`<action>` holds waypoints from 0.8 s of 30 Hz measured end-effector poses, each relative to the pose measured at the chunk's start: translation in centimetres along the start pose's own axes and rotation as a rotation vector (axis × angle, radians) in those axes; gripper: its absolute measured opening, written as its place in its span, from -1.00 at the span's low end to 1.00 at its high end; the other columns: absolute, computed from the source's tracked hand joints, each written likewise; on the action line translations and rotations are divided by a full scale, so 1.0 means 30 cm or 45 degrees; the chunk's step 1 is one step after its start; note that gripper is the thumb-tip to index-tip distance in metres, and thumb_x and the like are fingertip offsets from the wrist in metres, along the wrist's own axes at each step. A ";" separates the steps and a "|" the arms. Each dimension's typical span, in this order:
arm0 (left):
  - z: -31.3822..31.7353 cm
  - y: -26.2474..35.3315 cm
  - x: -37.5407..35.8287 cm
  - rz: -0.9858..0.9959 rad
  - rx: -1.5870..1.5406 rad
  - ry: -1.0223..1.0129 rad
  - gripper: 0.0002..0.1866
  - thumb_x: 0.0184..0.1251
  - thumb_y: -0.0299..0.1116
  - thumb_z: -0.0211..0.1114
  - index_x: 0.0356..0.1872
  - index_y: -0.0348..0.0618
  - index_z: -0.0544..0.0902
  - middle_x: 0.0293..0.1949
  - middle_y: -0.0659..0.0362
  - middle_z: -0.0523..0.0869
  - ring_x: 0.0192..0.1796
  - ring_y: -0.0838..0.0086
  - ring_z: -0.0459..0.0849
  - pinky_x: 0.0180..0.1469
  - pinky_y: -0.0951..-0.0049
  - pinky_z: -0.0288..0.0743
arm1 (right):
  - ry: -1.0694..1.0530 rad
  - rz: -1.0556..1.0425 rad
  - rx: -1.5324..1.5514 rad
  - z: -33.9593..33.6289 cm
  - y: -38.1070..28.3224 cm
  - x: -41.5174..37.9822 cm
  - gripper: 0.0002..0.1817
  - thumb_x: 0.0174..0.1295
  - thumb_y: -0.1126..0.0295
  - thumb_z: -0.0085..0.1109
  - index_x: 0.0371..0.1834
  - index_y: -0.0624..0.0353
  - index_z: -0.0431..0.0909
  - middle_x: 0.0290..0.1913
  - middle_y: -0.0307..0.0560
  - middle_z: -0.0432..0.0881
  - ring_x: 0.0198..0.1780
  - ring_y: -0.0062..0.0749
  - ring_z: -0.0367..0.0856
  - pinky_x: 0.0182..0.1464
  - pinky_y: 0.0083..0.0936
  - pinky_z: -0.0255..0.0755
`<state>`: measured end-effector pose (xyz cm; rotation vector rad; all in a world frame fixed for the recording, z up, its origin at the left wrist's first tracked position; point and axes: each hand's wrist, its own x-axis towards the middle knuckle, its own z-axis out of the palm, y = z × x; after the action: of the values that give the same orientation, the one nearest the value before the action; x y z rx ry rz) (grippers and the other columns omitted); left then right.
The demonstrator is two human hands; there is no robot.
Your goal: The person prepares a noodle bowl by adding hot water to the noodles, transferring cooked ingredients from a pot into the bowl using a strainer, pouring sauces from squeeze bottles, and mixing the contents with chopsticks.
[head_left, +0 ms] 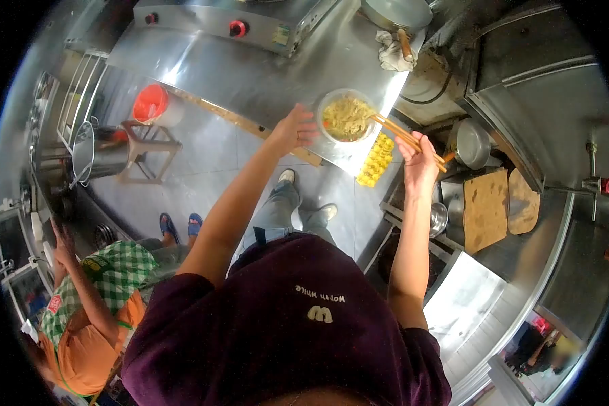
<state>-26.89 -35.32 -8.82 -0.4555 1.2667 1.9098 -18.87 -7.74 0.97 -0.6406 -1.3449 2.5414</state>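
Observation:
On the steel counter [250, 74] stands a round bowl [323, 128] filled with yellowish food [347, 116]. My left hand [295, 130] is just left of the bowl, its fingers apart and pointing toward the rim, with nothing held. Wooden chopsticks [402, 134] are gripped in my right hand [419, 161], to the right of the bowl; their far tips reach into the food. Below the bowl, between it and my right hand, lies a strip with a yellow pattern [375, 160].
Further up the counter are a pan [398, 12] and a crumpled cloth [393, 53]. A stool [149, 152], red bucket [151, 103] and metal pot [101, 154] stand left. A co-worker in a green checked apron [115, 267] is at lower left. Cardboard [486, 208] is at right.

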 end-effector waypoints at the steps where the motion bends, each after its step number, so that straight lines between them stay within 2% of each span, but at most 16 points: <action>1: -0.005 0.001 0.002 0.001 -0.023 -0.012 -0.30 0.28 0.22 -0.23 0.17 -0.20 0.27 0.05 -0.03 0.45 0.00 0.28 0.51 -0.01 0.24 0.41 | 0.020 0.008 -0.098 -0.002 0.011 0.003 -0.75 0.22 0.35 0.03 -0.22 0.36 0.44 -0.21 0.06 0.56 -0.27 -0.15 0.62 -0.25 -0.53 0.54; 3: -0.017 -0.011 0.014 -0.005 -0.056 -0.023 -0.31 0.27 0.22 -0.21 0.17 -0.18 0.27 0.05 -0.05 0.45 0.00 0.26 0.51 -0.01 0.23 0.41 | 0.059 0.024 -0.293 0.019 0.029 0.000 -0.75 0.21 0.35 0.04 -0.20 0.35 0.45 -0.18 0.02 0.56 -0.28 -0.22 0.63 -0.27 -0.56 0.52; 4: -0.020 -0.016 0.016 0.001 -0.060 -0.027 -0.31 0.27 0.22 -0.21 0.18 -0.18 0.27 0.05 -0.05 0.45 0.00 0.25 0.51 -0.01 0.22 0.41 | 0.096 0.009 -0.469 0.034 0.020 -0.009 -0.73 0.21 0.34 0.06 -0.19 0.38 0.47 -0.18 -0.01 0.57 -0.29 -0.33 0.62 -0.27 -0.60 0.49; 7: -0.015 -0.021 0.010 0.005 -0.058 -0.022 -0.30 0.26 0.23 -0.20 0.18 -0.17 0.27 0.06 -0.05 0.44 0.01 0.23 0.50 0.00 0.20 0.40 | -0.015 -0.070 -0.784 0.099 -0.063 -0.044 -0.71 0.20 0.33 0.07 -0.18 0.39 0.51 -0.20 -0.04 0.59 -0.30 -0.42 0.61 -0.26 -0.62 0.48; 8: -0.010 -0.021 0.005 0.004 -0.056 -0.017 -0.30 0.26 0.23 -0.20 0.19 -0.16 0.27 0.06 -0.05 0.43 0.02 0.23 0.50 0.01 0.20 0.39 | -0.039 -0.104 -0.828 0.114 -0.085 -0.053 -0.74 0.21 0.35 0.06 -0.17 0.33 0.54 -0.24 -0.07 0.60 -0.32 -0.45 0.61 -0.27 -0.65 0.47; 12: -0.003 -0.031 0.013 -0.012 -0.031 -0.021 -0.28 0.24 0.25 -0.20 0.20 -0.16 0.26 0.09 -0.05 0.41 0.04 0.22 0.47 0.04 0.18 0.36 | -0.238 -0.004 -0.994 0.095 -0.077 -0.005 -0.75 0.23 0.36 0.01 -0.07 0.20 0.52 -0.19 -0.12 0.59 -0.32 -0.46 0.61 -0.28 -0.64 0.45; 15: 0.008 -0.036 0.020 -0.020 -0.015 -0.021 -0.27 0.24 0.26 -0.20 0.20 -0.15 0.25 0.10 -0.05 0.40 0.05 0.22 0.46 0.05 0.18 0.36 | -0.202 0.043 -0.830 0.005 0.071 0.117 -0.77 0.24 0.39 -0.02 -0.16 0.32 0.49 -0.23 -0.07 0.57 -0.36 -0.39 0.62 -0.33 -0.62 0.50; 17: 0.016 -0.042 0.022 -0.024 -0.010 -0.009 -0.27 0.24 0.26 -0.21 0.20 -0.15 0.25 0.10 -0.04 0.40 0.05 0.22 0.46 0.06 0.19 0.35 | 0.040 0.115 -0.514 -0.048 0.165 0.143 -0.78 0.25 0.39 -0.04 -0.21 0.37 0.44 -0.26 -0.01 0.55 -0.35 -0.29 0.63 -0.35 -0.59 0.53; 18: 0.024 -0.041 0.019 -0.025 -0.001 -0.009 -0.27 0.24 0.26 -0.22 0.20 -0.14 0.25 0.10 -0.03 0.40 0.05 0.22 0.46 0.06 0.19 0.35 | 0.028 0.130 -0.363 -0.089 0.199 0.155 -0.79 0.26 0.41 -0.06 -0.23 0.39 0.40 -0.26 0.03 0.54 -0.34 -0.19 0.63 -0.32 -0.54 0.57; 22: 0.043 -0.030 0.003 -0.026 0.022 -0.010 -0.28 0.26 0.25 -0.23 0.20 -0.15 0.25 0.10 -0.02 0.40 0.06 0.22 0.46 0.06 0.18 0.36 | 0.075 0.228 0.073 -0.149 0.230 0.128 -0.81 0.23 0.46 -0.04 -0.28 0.44 0.39 -0.28 0.06 0.53 -0.26 -0.04 0.61 -0.20 -0.43 0.61; 24: 0.043 -0.029 0.001 -0.024 0.021 -0.012 -0.29 0.27 0.24 -0.24 0.20 -0.16 0.25 0.10 -0.02 0.41 0.06 0.22 0.46 0.06 0.17 0.36 | 0.105 0.251 0.220 -0.179 0.240 0.102 -0.82 0.22 0.46 -0.02 -0.29 0.43 0.40 -0.28 0.07 0.54 -0.25 -0.03 0.61 -0.21 -0.43 0.62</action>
<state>-26.07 -33.98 -8.80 -0.4473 1.2671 1.8823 -18.90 -6.76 -8.45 -0.8705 -1.0683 2.7119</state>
